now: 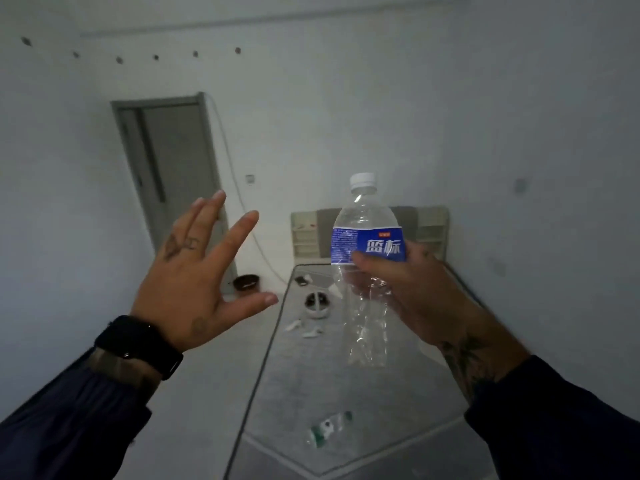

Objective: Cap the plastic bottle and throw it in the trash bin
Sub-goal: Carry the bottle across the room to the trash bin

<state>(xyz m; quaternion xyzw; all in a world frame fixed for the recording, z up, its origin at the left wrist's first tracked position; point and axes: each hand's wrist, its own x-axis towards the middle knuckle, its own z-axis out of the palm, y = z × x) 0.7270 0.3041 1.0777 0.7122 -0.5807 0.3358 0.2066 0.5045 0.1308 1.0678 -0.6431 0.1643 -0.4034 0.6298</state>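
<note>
A clear, empty plastic bottle (365, 233) with a blue label stands upright in the air, crumpled in its lower half. A white cap (362, 180) sits on its neck. My right hand (412, 289) grips the bottle around its middle, just under the label. My left hand (201, 275) hovers to the left of the bottle, apart from it, fingers spread and holding nothing. A black watch is on that wrist. No trash bin is clearly in view.
Below lies a bare mattress (346, 375) with a headboard (429, 230) at the far end. A small green-labelled bottle (329, 429), an earbud case (317, 304) and earbuds lie on it. A dark round bowl (246, 283) stands on the floor by the grey door (169, 168).
</note>
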